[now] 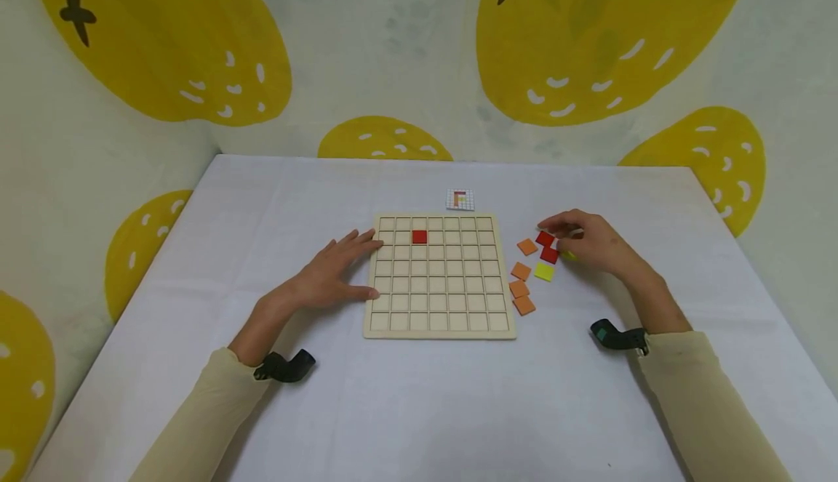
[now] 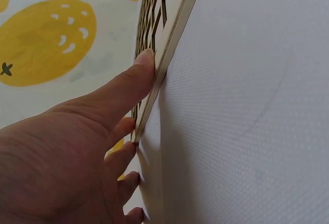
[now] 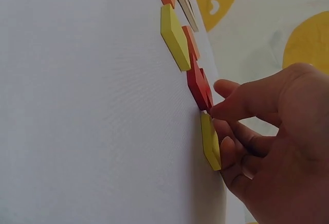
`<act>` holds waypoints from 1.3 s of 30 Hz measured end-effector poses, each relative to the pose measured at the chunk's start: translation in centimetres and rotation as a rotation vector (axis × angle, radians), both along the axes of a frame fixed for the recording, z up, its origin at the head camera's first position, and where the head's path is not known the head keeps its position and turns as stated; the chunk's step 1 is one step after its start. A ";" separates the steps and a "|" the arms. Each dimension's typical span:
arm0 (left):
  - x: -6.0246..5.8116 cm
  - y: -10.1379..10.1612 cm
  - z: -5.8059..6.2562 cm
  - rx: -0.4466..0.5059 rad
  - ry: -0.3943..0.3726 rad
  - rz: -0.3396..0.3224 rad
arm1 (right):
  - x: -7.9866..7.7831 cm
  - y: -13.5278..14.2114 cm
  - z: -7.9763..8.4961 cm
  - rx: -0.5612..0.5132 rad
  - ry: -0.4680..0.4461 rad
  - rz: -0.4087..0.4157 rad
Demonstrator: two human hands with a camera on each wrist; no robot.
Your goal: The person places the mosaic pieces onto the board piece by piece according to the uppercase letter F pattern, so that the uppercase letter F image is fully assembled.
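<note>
A pale wooden grid board [image 1: 440, 335] lies on the table with one red tile [image 1: 420, 237] in a cell of its second row from the back. My left hand [image 1: 332, 271] rests at the board's left edge, fingers spread, the thumb on its rim in the left wrist view. At the right, my right hand [image 1: 592, 242] has thumb and forefinger at opposite sides of a loose red tile [image 1: 545, 238], pinching it close to the table. Another red tile [image 1: 549, 254] lies beside it. Beneath the curled fingers sits a yellow tile [image 3: 209, 142], partly hidden in the head view.
Several orange tiles [image 1: 521, 271] lie along the board's right side, with a second yellow tile [image 1: 544, 272] near them. Behind the board is a small card [image 1: 460, 199] printed with a coloured grid pattern. A white cloth [image 1: 419, 409] covers the table, which meets patterned walls.
</note>
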State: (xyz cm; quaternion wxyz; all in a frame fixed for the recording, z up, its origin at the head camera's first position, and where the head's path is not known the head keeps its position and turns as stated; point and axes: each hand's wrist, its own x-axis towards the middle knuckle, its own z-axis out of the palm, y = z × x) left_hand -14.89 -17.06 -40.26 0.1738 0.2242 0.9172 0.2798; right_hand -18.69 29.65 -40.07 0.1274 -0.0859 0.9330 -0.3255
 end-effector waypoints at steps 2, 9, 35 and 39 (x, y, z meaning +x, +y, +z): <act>0.0 0.0 0.0 0.002 0.005 -0.001 | 0.0 0.1 0.1 0.010 -0.010 0.002; -0.1 -0.1 -0.2 -0.005 -0.006 0.000 | 0.0 0.1 0.0 0.036 0.018 0.027; -0.2 -0.1 -0.3 -0.015 0.006 -0.006 | -0.6 -1.0 -0.3 0.061 0.049 -0.011; -0.2 -0.1 -0.3 -0.013 0.002 -0.004 | -0.8 -1.8 -0.1 0.051 0.064 -0.030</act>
